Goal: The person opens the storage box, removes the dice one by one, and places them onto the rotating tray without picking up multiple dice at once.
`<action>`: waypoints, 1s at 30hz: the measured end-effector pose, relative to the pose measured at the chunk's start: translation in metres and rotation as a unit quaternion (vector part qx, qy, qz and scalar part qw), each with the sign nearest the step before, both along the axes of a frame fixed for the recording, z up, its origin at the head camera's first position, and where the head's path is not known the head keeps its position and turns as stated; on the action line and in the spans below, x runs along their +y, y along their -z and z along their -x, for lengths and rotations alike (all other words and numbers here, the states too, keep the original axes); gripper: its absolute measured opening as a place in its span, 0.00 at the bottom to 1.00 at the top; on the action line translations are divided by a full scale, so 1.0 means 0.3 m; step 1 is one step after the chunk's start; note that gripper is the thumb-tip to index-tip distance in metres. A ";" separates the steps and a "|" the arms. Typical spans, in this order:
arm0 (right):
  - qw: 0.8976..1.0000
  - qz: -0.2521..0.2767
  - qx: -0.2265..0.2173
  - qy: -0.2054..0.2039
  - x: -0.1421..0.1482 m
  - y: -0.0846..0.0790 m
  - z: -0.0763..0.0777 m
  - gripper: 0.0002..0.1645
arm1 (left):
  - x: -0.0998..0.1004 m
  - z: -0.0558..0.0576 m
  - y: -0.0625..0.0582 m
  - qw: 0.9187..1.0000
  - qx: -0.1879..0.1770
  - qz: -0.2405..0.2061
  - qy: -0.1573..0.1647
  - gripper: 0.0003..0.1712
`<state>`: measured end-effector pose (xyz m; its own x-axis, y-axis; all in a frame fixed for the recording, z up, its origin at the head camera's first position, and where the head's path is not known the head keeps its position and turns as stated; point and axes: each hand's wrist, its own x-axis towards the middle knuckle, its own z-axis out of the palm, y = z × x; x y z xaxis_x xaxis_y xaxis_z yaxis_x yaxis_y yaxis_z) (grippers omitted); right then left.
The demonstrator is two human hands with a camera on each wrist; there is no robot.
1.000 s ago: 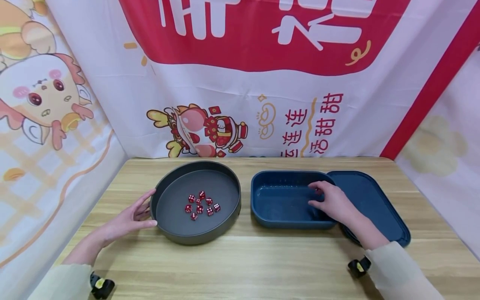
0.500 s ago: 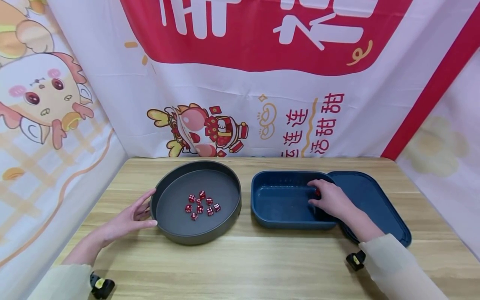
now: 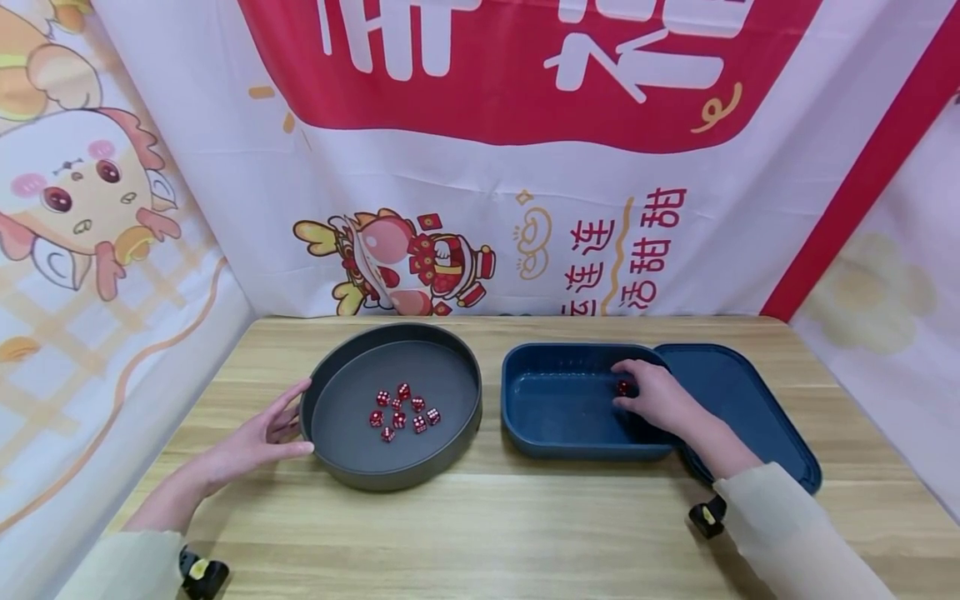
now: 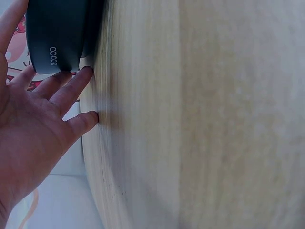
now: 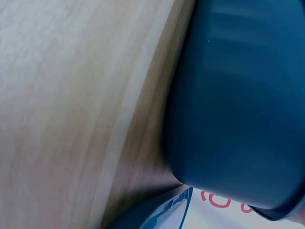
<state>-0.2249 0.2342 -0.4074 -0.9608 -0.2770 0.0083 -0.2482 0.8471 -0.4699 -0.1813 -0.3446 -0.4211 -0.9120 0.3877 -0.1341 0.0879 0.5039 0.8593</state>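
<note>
Curled into the right end of a blue rectangular box (image 3: 562,450) in the head view, my right hand (image 3: 656,396) has its index finger and thumb round red dice (image 3: 624,388); the other fingers are hidden. My left hand (image 3: 258,437) rests spread fingers against the left side of a round dark grey pan (image 3: 390,479). Several red dice (image 3: 399,419) with white pips lie clustered on the pan's floor. In the left wrist view the fingertips (image 4: 71,90) reach the pan's wall, marked "ecoco". The right wrist view shows only the box's outer wall (image 5: 238,109).
A dark blue lid (image 3: 750,408) lies on the wooden table (image 3: 480,533) right of the box, its left edge overlapped by the box. Behind the table hangs a printed red and white cloth (image 3: 487,175). A printed side cloth (image 3: 187,275) stands at the left.
My right hand shifts slightly left inside the box, and the red dice between its fingers show farther left. My left hand, the pan and the dice in it stay put.
</note>
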 end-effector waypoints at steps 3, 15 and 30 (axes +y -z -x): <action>1.000 0.014 -0.014 -0.004 -0.003 0.005 0.004 0.26 | 0.000 0.001 0.000 1.000 -0.001 0.001 -0.001 0.55; 0.998 0.028 -0.035 -0.044 -0.004 0.018 0.038 0.19 | -0.003 0.002 0.002 1.000 -0.002 0.003 -0.003 0.55; 0.997 0.023 -0.036 -0.063 -0.006 0.035 0.065 0.13 | -0.005 0.003 0.010 1.000 -0.002 0.002 -0.003 0.56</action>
<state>-0.2443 0.2324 -0.4179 -0.9170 -0.3965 -0.0440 -0.3157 0.7887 -0.5275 -0.1822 -0.3459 -0.4241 -0.9136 0.3819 -0.1394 0.0814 0.5077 0.8577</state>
